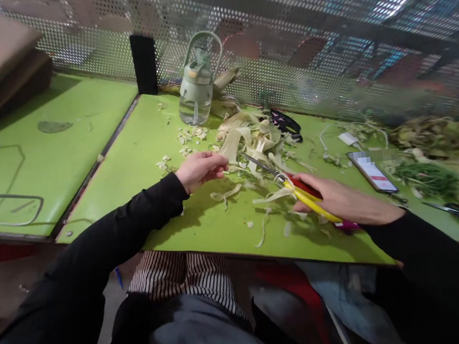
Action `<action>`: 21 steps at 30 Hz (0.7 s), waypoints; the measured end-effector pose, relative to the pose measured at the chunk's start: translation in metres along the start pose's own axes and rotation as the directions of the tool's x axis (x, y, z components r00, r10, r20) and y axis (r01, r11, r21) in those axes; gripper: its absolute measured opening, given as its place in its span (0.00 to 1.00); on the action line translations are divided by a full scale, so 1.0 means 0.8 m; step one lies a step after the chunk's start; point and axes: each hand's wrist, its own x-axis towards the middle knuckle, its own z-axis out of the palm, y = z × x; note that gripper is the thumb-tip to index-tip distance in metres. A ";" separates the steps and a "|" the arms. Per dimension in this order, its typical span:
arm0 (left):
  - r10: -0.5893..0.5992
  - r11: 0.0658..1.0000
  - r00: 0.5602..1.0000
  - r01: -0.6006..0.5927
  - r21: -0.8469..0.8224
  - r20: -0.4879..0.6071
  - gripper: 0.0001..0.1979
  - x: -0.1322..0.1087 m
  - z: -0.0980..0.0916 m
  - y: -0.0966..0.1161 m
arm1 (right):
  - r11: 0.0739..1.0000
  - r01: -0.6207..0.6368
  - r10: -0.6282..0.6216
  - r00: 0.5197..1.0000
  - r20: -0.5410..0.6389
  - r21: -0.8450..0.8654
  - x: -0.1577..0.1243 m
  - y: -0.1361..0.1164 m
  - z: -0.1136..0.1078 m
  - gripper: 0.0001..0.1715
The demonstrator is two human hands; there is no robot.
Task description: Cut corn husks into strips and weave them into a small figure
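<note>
Okay, left hand fingers pinched closed on husk strip | right hand fingers curled round scissors | husk scraps littered surface

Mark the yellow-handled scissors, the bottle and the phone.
Yellow-handled scissors (305,198): head view, on the yellow handle.
Bottle (196,92): head view, on the body.
Phone (373,171): head view, on the screen.

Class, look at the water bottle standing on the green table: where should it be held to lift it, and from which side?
Probably by the loop handle of the water bottle, from above and the near side. The bottle stands upright, its handle arching over the lid; the perforated screen behind and pale leaves to the right seem to crowd the other approaches.
</note>
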 end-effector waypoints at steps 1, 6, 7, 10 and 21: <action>-0.007 1.000 1.000 0.007 0.001 0.012 0.13 0.000 0.000 -0.001 | 1.000 0.016 -0.016 1.000 0.007 0.007 0.000 -0.004 0.001 0.30; -0.021 0.999 0.996 0.018 0.032 0.084 0.12 0.000 0.003 -0.005 | 0.991 0.128 -0.128 0.992 0.005 0.032 0.005 -0.008 0.005 0.34; -0.018 0.999 0.995 0.014 0.037 0.098 0.12 0.000 0.003 -0.006 | 0.989 0.144 -0.144 0.990 -0.008 0.017 0.007 -0.006 0.007 0.36; -0.010 0.999 0.992 0.005 0.041 0.127 0.11 0.000 0.004 -0.007 | 0.980 0.196 -0.197 0.979 -0.057 -0.029 0.016 0.001 0.014 0.39; -0.056 0.993 0.990 0.042 0.106 0.128 0.12 -0.006 0.007 -0.004 | 0.965 0.262 -0.262 0.961 -0.087 -0.012 0.016 0.005 0.015 0.31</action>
